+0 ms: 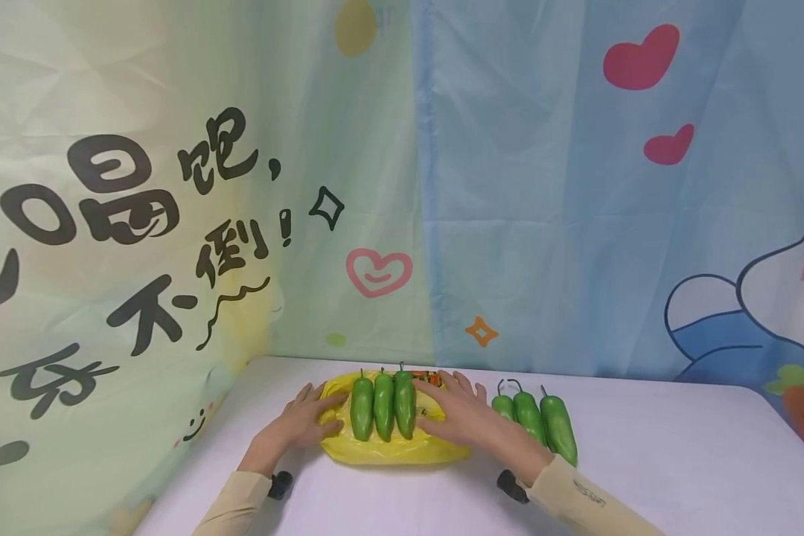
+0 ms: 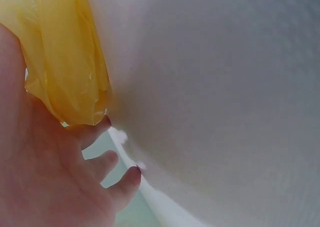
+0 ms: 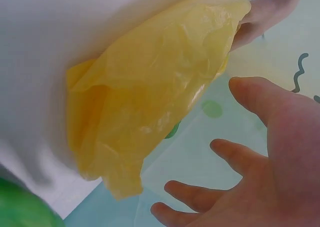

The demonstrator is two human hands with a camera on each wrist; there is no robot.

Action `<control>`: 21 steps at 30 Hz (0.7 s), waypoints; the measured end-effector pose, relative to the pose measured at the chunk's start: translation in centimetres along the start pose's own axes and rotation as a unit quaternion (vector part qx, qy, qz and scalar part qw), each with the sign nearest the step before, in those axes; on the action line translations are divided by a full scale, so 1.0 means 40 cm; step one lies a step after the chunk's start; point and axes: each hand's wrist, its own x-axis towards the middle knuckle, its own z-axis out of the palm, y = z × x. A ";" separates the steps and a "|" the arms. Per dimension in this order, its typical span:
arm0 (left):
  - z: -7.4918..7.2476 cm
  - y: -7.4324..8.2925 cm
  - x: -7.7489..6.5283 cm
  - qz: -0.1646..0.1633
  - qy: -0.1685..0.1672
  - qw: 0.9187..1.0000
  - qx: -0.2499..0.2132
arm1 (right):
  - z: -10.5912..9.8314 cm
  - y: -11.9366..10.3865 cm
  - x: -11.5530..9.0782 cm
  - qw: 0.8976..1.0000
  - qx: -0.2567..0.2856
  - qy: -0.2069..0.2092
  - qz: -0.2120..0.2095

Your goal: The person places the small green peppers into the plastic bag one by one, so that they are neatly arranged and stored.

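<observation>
A yellow plastic bag (image 1: 395, 452) lies on the white table, with three green peppers (image 1: 384, 408) side by side on top of it, stems pointing away. At the bag's left edge is my left hand (image 1: 301, 420); its fingers are spread and touch the plastic. In the left wrist view, a fold of the yellow bag (image 2: 70, 62) lies against its palm and fingers. My right hand (image 1: 461, 417) is over the bag's right side, close to the rightmost pepper. The right wrist view shows its fingers (image 3: 240, 157) spread, with nothing between them and a gap to the bag.
Three more green peppers (image 1: 559, 428) lie on the table (image 1: 656, 461) to the right, partly behind my right forearm. A printed cloth backdrop (image 1: 509, 186) hangs behind the table's far edge and along its left side.
</observation>
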 end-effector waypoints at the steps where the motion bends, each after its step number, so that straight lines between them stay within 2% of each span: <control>1: 0.000 0.000 0.000 0.001 0.000 1.000 0.000 | -0.002 0.002 -0.002 1.000 -0.003 0.001 0.000; 21: -0.001 0.001 -0.005 0.010 0.003 1.000 0.007 | -0.027 0.062 -0.045 1.000 -0.020 0.009 0.019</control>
